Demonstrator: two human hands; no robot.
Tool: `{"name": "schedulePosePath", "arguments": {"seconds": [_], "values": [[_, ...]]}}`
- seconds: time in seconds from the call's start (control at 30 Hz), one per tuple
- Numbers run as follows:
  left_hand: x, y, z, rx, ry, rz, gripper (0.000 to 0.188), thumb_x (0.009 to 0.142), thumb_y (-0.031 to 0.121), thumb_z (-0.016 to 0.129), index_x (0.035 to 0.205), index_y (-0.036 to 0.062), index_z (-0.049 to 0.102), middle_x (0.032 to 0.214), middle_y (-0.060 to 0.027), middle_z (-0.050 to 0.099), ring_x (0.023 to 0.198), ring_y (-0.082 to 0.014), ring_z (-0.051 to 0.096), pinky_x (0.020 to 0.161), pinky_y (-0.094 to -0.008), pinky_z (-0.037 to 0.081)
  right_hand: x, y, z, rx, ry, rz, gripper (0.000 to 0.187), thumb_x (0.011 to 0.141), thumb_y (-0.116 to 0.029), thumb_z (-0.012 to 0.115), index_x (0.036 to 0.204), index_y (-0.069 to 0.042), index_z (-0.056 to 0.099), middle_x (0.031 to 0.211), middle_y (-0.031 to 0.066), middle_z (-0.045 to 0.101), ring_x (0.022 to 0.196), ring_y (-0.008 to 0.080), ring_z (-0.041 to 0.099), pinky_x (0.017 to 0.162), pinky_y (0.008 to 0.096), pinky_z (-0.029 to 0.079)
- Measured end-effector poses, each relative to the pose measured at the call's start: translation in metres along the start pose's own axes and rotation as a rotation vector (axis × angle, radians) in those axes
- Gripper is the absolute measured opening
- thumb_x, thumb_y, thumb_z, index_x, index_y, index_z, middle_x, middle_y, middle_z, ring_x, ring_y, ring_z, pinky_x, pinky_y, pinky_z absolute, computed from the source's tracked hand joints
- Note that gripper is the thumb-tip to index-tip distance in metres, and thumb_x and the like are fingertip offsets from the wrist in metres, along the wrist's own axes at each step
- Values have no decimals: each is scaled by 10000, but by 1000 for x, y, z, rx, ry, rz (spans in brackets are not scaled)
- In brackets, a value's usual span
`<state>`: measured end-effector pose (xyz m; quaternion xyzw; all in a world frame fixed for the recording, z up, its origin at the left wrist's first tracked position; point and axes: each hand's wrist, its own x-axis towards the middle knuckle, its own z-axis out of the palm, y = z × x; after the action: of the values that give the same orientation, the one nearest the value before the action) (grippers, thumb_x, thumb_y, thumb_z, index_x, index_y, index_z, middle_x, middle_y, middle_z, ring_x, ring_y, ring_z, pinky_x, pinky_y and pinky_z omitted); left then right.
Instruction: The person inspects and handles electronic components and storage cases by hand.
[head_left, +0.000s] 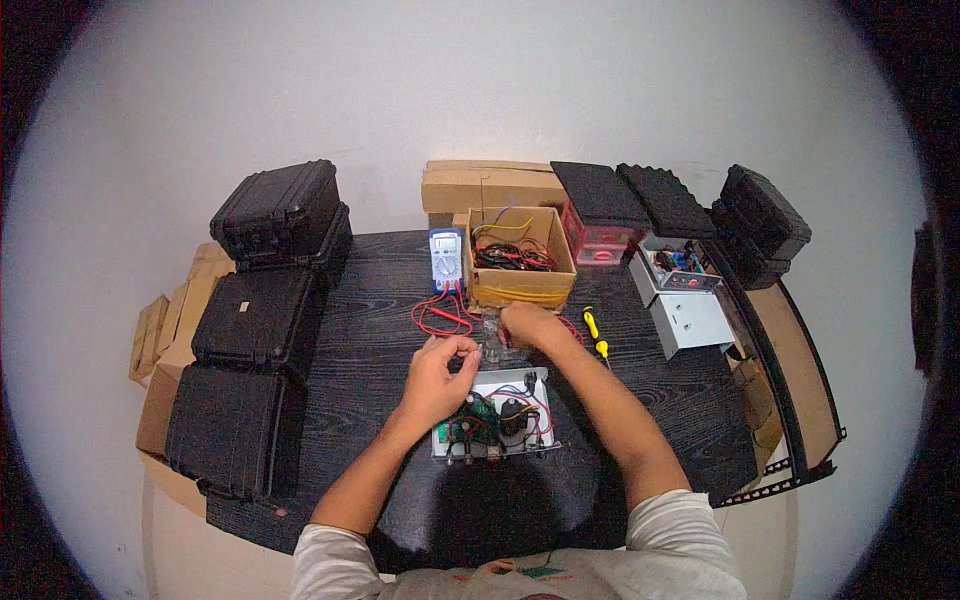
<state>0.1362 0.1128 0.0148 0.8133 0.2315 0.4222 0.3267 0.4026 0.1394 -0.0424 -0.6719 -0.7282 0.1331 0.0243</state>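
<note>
In the middle of the dark table lies an open white metal case [545, 397] with a green circuit board [483, 410], a round black part [516, 415] and coloured wires inside. My left hand [440, 378] is over the case's far left corner, fingers drawn together; whatever they hold is hidden. Just beyond the case is a small see-through plastic item [492, 345], a box or bag. My right hand [530, 326] reaches to its far right side with curled fingers, and their tips are out of sight. A blue and white multimeter [446, 258] with red leads [440, 318] rests farther back.
A cardboard box [520, 291] of wires stands behind my hands. Right of it are a yellow and black screwdriver [592, 325], a red drawer unit [600, 250] and an opened white case [692, 322]. Black hard cases [235, 425] line the left edge; another [762, 225] sits far right.
</note>
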Motion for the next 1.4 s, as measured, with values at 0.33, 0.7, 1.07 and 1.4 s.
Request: {"name": "schedulePosePath", "arguments": {"seconds": [0.33, 0.7, 1.07, 1.4], "values": [[-1, -1, 2, -14, 4, 1, 117, 896, 115, 716, 953, 14, 702, 876, -143, 727, 858, -312, 673, 792, -407, 525, 4, 0, 11, -149, 135, 63, 136, 719, -42, 746, 826, -118, 782, 893, 150, 758, 901, 337, 735, 821, 451, 569], [-1, 3, 0, -24, -11, -21, 103, 893, 112, 713, 936, 20, 692, 859, -142, 725, 835, -320, 674, 818, -414, 518, -1, -8, -9, -62, -31, 34, 143, 788, -108, 702, 892, -34, 766, 976, 225, 746, 953, 384, 731, 859, 485, 569], [-1, -2, 1, 16, -2, 4, 98, 891, 110, 723, 932, 26, 693, 838, -129, 727, 822, -320, 695, 863, -427, 509, -7, -17, -15, 12, -60, -8, 151, 772, -101, 720, 879, -5, 763, 1045, 263, 728, 1026, 405, 714, 907, 499, 567], [0, 4, 0, -9, -7, -26, 89, 908, 119, 712, 943, 39, 693, 831, -118, 732, 816, -298, 724, 982, -463, 475, 6, -3, 1, 40, -22, -32, 124, 758, -111, 737, 870, -66, 766, 978, 218, 747, 1003, 382, 716, 897, 476, 559]]}}
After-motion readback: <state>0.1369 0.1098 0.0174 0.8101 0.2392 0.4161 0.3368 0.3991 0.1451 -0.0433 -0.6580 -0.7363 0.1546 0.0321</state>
